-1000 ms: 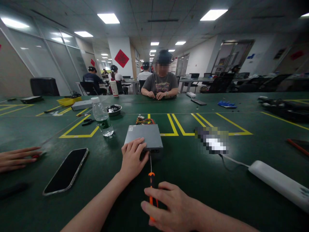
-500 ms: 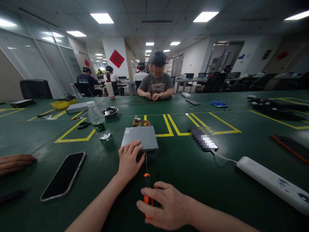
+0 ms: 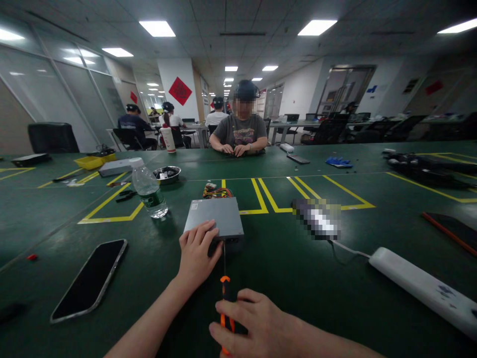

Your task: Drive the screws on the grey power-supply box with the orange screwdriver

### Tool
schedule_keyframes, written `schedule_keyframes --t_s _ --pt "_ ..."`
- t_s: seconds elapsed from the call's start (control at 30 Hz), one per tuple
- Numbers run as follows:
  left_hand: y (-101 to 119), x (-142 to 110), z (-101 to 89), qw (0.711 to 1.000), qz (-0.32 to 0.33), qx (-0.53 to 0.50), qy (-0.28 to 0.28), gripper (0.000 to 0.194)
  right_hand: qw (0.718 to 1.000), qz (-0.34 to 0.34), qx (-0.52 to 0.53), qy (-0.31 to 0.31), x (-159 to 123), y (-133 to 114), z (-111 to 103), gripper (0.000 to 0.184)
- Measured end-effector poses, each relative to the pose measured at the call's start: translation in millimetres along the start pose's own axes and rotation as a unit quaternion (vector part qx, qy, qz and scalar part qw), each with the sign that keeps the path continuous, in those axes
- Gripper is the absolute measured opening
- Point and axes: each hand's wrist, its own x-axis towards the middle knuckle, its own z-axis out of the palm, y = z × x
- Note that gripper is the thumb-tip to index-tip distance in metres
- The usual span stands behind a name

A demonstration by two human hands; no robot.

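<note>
A grey metal computer power supply (image 3: pixel 218 214) lies on the green table, with a bundle of coloured wires (image 3: pixel 218 191) behind it. My left hand (image 3: pixel 199 248) grips its near left corner, fingers over the top and thumb by the front face. In my right hand (image 3: pixel 253 323) is an orange and black screwdriver (image 3: pixel 224 293), its handle between thumb and fingers. The shaft points away from me to the front face of the power supply, close to my left thumb. Where the tip meets the casing is too small to make out.
Left of the power supply stands a water bottle (image 3: pixel 148 191), with a phone (image 3: pixel 89 281) nearer me and a metal bowl (image 3: pixel 167 174) behind. On the right lie a lit phone (image 3: pixel 318 221) on a cable and a white power strip (image 3: pixel 421 288). A person (image 3: pixel 240 132) sits opposite.
The view has shifted slightly. A neighbour's hand at the left edge has gone out of view, showing a small red object there. Both my hands keep their holds on the power supply and screwdriver.
</note>
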Motion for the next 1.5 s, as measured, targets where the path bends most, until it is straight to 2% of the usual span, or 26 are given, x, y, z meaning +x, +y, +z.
schedule_keyframes --t_s 0.1,0.17,0.27,0.4,0.57,0.7,0.87,1.1,1.2,1.37,1.5 --pt "1 0 -0.5 1.000 0.002 -0.002 0.003 0.022 0.998 0.004 0.004 0.058 1 1 0 0.028" --pt "1 1 -0.7 1.000 0.003 -0.003 0.005 0.022 0.997 0.022 0.009 0.070 -1 1 2 0.033" --pt "0 0 -0.4 1.000 0.004 -0.003 0.006 0.021 0.998 0.029 0.024 0.047 -5 1 5 0.036" --pt "0 0 -0.3 1.000 0.005 -0.001 0.005 0.021 1.000 0.008 0.022 -0.003 -6 1 2 0.029" --pt "2 1 -2.0 1.000 -0.002 -0.001 -0.004 0.020 0.999 0.003 0.022 0.035 -6 0 4 0.027" --pt "2 1 -2.1 1.000 0.000 0.001 -0.003 0.021 0.996 0.027 0.035 0.072 -8 -1 10 0.035" --pt "1 0 -1.8 1.000 -0.002 -0.002 -0.011 0.022 1.000 0.004 0.026 0.008 -7 -1 7 0.029" --pt "2 1 -2.9 1.000 -0.004 0.004 -0.004 0.021 0.998 0.014 0.017 0.061 -9 -2 16 0.035" --pt "2 1 -2.2 1.000 -0.004 0.002 -0.006 0.021 0.998 0.022 0.033 0.056 -8 -2 15 0.039" --pt "1 1 -1.5 1.000 -0.002 0.000 -0.007 0.022 1.000 0.000 0.013 0.010 -3 -1 7 0.026" --pt "1 1 -2.5 1.000 -0.002 0.000 -0.010 0.022 1.000 0.003 0.016 0.026 -4 -2 7 0.021"
